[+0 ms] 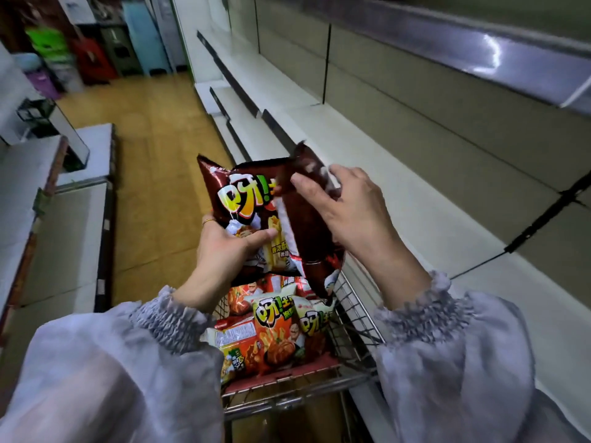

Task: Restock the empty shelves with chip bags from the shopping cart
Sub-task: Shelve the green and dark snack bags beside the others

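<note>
My left hand (224,251) grips a dark brown chip bag (243,199) by its lower left side, thumb across its front. My right hand (345,209) pinches a second dark brown chip bag (307,238) near its top, and that bag hangs edge-on in front of the first. Both bags are held above the wire shopping cart (355,318), which holds several orange and green chip bags (271,334). The white shelf (415,199) to the right of the cart is bare.
More bare white shelves (243,81) run along the right wall into the distance, under an upper shelf with a shiny price rail (479,49). Chest freezers (57,219) line the left side. A wooden-floor aisle (153,155) leads to coloured bins at the far end.
</note>
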`<action>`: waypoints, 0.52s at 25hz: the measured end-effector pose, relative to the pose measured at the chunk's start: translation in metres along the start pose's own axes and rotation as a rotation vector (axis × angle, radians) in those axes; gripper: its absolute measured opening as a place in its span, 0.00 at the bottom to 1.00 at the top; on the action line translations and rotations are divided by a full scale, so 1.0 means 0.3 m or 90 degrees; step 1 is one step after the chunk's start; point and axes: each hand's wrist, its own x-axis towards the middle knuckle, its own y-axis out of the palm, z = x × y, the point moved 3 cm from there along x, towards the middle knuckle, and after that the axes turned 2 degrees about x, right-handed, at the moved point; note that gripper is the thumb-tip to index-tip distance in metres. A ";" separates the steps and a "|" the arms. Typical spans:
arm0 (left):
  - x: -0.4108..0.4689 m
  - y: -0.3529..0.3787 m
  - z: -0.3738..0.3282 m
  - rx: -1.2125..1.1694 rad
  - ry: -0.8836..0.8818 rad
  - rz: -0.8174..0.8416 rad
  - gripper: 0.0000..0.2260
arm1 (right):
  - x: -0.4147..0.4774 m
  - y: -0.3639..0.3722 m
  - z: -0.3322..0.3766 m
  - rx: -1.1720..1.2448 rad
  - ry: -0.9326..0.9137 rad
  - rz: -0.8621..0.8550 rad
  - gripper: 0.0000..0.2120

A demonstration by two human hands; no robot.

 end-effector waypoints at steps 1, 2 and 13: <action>-0.024 0.003 -0.011 -0.051 -0.015 0.011 0.32 | -0.011 -0.017 0.004 0.049 -0.010 0.017 0.13; -0.045 0.006 -0.020 -0.091 -0.024 0.020 0.29 | -0.019 -0.032 -0.002 0.079 -0.006 0.034 0.12; -0.248 0.118 -0.131 -0.230 -0.006 0.102 0.16 | -0.157 -0.247 -0.078 0.083 0.098 0.096 0.34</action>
